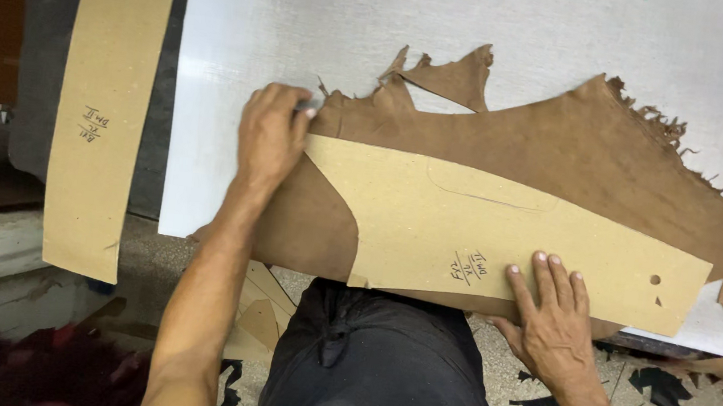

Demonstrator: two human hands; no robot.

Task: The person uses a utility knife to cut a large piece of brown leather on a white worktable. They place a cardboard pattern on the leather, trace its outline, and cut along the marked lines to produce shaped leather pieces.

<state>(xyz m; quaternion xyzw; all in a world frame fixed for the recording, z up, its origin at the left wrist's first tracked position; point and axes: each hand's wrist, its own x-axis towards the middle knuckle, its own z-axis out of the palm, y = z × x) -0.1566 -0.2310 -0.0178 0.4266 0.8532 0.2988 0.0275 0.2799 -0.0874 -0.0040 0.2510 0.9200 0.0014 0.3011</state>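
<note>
My left hand (270, 135) has fingers curled on a small tool, type unclear, at the tip of the cardboard pattern (484, 234). Right hand (551, 317) lies flat, fingers spread, pinning it on the brown leather (581, 154). Leather looks limp, pattern stiff and light; I'd press, not pinch. White table (254, 31), scraps on the floor.

Leather hide (564, 153) lies on the counter (310, 10), spread from centre out to the right edge. Cardboard pattern (466, 232) lies on top of the hide, along its near side. Left hand (272, 135) at the pattern's left tip, on the hide; right hand (551, 317) flat on the pattern's near edge. Second cardboard strip (109, 96) lies left, off the counter's edge. Scraps on the floor (672, 397) below.
</note>
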